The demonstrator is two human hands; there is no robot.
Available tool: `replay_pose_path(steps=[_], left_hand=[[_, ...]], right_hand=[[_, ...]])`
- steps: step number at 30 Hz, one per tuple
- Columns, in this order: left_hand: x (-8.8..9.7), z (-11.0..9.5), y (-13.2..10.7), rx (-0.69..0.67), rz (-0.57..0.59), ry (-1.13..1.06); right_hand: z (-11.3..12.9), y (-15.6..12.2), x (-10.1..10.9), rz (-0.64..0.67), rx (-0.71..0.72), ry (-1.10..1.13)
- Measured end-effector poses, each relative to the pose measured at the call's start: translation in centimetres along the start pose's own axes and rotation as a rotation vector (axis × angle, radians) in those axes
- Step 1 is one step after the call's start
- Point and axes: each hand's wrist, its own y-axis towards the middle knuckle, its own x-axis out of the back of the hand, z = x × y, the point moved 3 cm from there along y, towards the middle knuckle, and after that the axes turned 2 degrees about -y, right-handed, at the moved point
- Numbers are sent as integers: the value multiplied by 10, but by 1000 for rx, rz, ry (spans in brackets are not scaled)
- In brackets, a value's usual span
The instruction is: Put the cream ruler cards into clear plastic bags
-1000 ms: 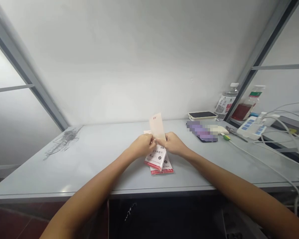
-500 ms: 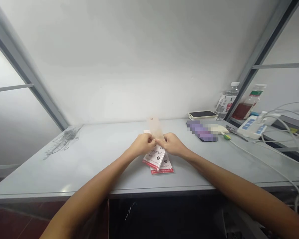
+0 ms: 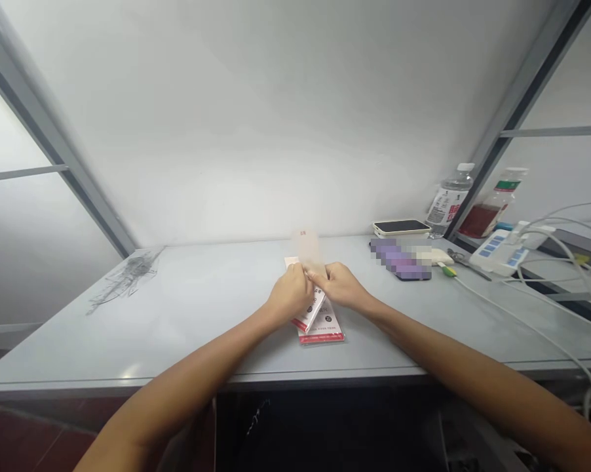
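Pale desk [image 3: 202, 301] (hands [image 3: 291, 294] [image 3: 344, 286] above) meets white wall [image 3: 276, 131].

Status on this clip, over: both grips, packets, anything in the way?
Left grip and right grip on upper packet. Lower packet beneath, on desk. Cream-edged phone off right, out of the way.

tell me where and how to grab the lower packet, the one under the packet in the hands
Probably by the right end of its red near edge, coming from the near right, thumb above and fingertip beneath. The lower packet appears to lie flat on the desk, and that corner sticks out from under the upper packet, clear of the left hand and right hand.
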Motion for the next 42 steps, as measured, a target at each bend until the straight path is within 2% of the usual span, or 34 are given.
replay_pose_path(steps=[7, 12, 16, 21, 26, 30, 32, 35, 39, 40, 42], left_hand=[[2, 2, 0, -28, 42, 54], [19, 5, 6, -10, -11, 69], [34, 17, 13, 73, -82, 30], [36, 30, 16, 168, -48, -202], [35, 19, 14, 37, -158, -467], [30, 14, 16, 89, -1, -784], [29, 14, 17, 136, 40, -901], [30, 15, 17, 173, 49, -936], [28, 12, 15, 103, 194, -969], [28, 12, 16, 102, 178, -984], [31, 16, 18, 127, 73, -997]], right_hand=[[3, -1, -2, 1, -20, 78], [3, 3, 4, 1, -54, 232], [0, 6, 14, 29, -78, 457], [-5, 7, 20, 101, -102, 619], [-6, 9, 18, 104, -40, 658], [-9, 12, 21, 53, -6, 657], [-10, 13, 22, 53, 2, 664], [-10, 12, 22, 74, 18, 707], [-7, 10, 22, 98, 26, 717], [-7, 11, 23, 98, 23, 715], [-10, 14, 26, 88, 8, 706]])
